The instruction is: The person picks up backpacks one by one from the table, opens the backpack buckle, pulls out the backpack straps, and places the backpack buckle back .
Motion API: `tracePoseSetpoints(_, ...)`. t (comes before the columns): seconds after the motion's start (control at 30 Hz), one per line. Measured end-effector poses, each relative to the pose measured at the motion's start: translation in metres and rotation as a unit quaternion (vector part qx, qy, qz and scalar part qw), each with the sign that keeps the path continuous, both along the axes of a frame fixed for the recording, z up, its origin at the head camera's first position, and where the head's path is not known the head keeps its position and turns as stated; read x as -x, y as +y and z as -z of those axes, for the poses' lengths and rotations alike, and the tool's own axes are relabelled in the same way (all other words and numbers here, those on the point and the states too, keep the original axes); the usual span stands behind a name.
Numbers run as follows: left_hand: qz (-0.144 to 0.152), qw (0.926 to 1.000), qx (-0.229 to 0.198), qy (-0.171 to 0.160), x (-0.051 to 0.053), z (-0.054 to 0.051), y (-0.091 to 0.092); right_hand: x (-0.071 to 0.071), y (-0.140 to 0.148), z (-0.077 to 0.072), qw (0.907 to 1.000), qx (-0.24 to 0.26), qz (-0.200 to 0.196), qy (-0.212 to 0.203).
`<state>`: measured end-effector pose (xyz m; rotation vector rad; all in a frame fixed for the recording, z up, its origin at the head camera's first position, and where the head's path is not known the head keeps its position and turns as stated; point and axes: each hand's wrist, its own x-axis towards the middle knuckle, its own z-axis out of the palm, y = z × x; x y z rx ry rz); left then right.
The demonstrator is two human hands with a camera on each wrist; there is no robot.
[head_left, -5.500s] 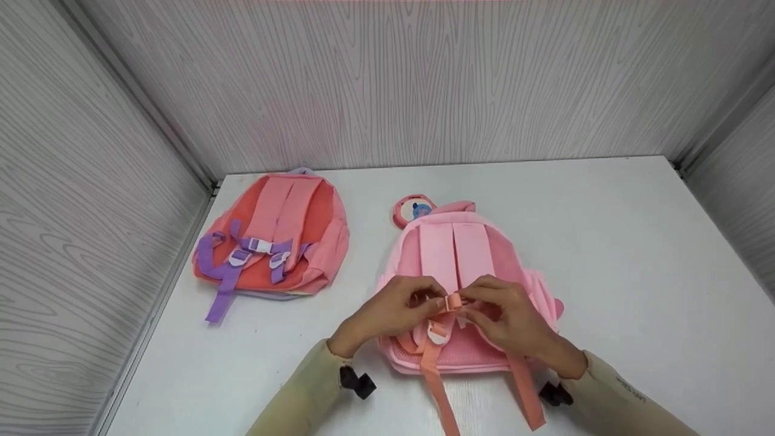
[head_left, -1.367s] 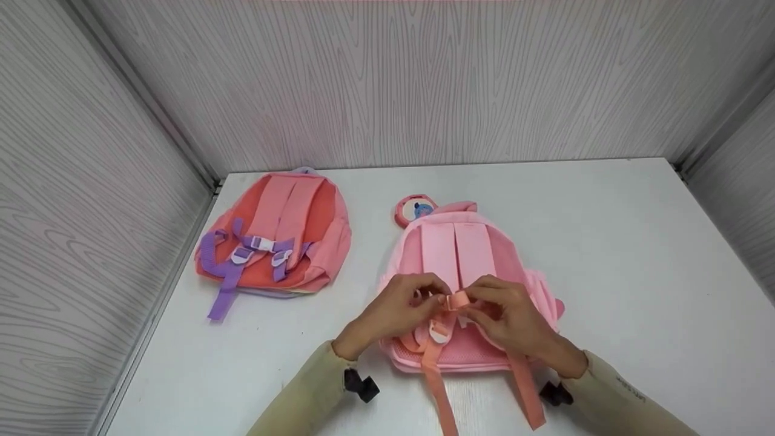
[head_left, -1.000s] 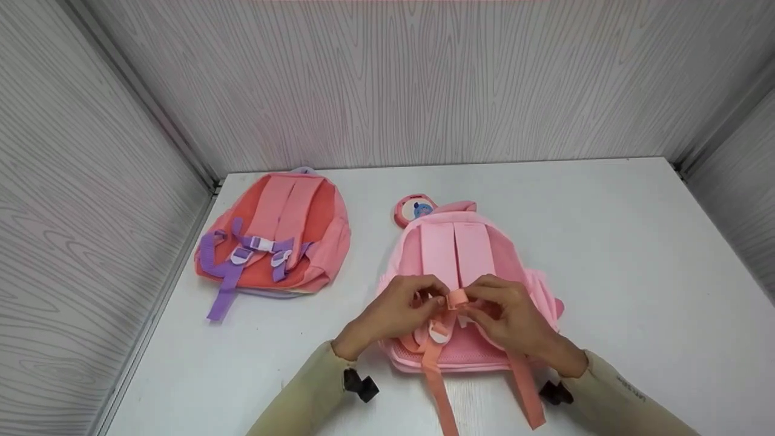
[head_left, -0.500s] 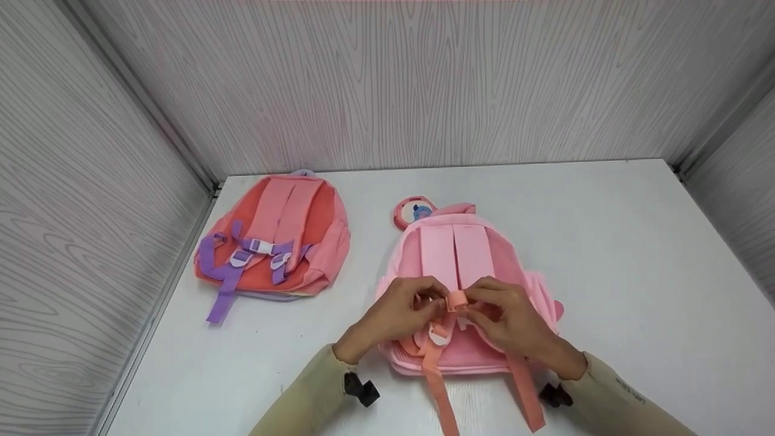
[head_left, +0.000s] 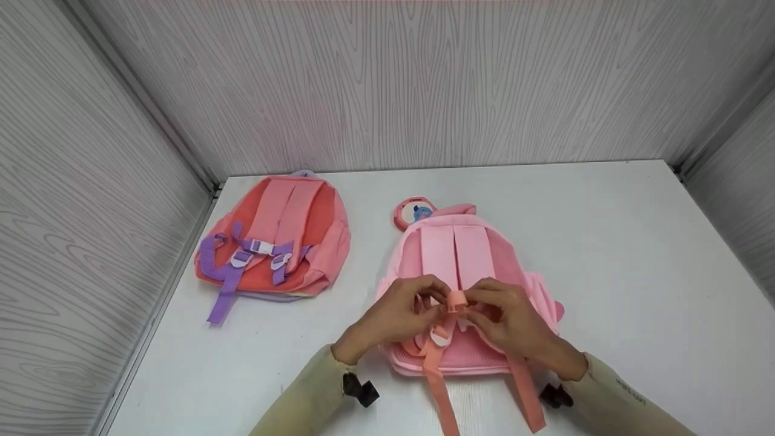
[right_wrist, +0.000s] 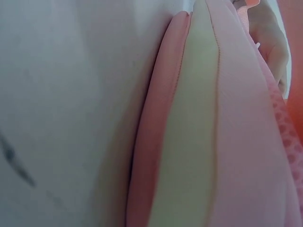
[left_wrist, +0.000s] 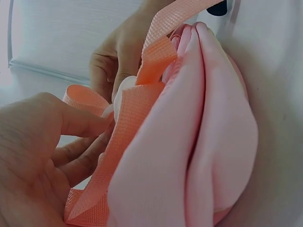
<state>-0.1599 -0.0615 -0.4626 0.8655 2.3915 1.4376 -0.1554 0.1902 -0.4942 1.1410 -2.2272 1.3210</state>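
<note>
A pink backpack (head_left: 475,254) lies with its shoulder straps upward, and both hands are at its middle. My left hand (head_left: 399,310) pinches orange webbing (head_left: 456,301) that forms a small loop between the hands. From the other side, my right hand (head_left: 505,312) pinches the same webbing, thumb and forefinger together. In the left wrist view, the webbing loop (left_wrist: 84,97) stands up beside a white plastic buckle (left_wrist: 124,90), partly hidden by fingers and strap. A white strap adjuster (head_left: 440,336) sits just below the left fingers. The right wrist view mostly shows the backpack's side (right_wrist: 189,123).
A coral backpack (head_left: 327,260) with purple straps (head_left: 225,297) lies at the left on the white table (head_left: 636,272). A round badge (head_left: 414,212) with a blue figure lies at the pink backpack's top. Two orange strap ends (head_left: 525,393) hang toward the front. Grey panels (head_left: 387,85) enclose the table.
Since the earliest frame the orange loop between the fingers has grown a little and turned more upright. Both hands keep nearly the same place and grip; the backpacks have not moved.
</note>
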Motion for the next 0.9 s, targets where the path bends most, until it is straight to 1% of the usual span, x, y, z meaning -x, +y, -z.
tracePoseSetpoints(0.13, 0.007, 0.9999, 0.012, 0.009, -0.001, -0.002, 0.000, -0.001, 0.001, 0.000, 0.9998, -0.009, 0.005, -0.015)
tracePoseSetpoints(0.27, -0.002, 0.9994, 0.027, 0.023, -0.001, 0.000, 0.002, -0.002, 0.001, -0.001, 0.9994, -0.016, 0.008, -0.030)
tracePoseSetpoints(0.43, -0.017, 0.9993, 0.020, 0.025, 0.000, 0.003, 0.003, -0.003, 0.001, -0.001, 0.9986, -0.022, 0.009, -0.047)
tracePoseSetpoints(0.63, -0.020, 0.9995, 0.015, 0.019, -0.001, 0.004, 0.003, -0.004, 0.002, -0.004, 0.9969, -0.044, 0.017, -0.063)
tracePoseSetpoints(0.77, -0.022, 0.9994, 0.016, 0.021, 0.000, 0.003, 0.003, -0.003, 0.003, -0.008, 0.9963, -0.050, 0.019, -0.068)
tracePoseSetpoints(0.9, -0.019, 0.9992, 0.012, 0.032, 0.000, 0.003, 0.004, -0.002, 0.004, -0.010, 0.9969, -0.050, 0.019, -0.057)
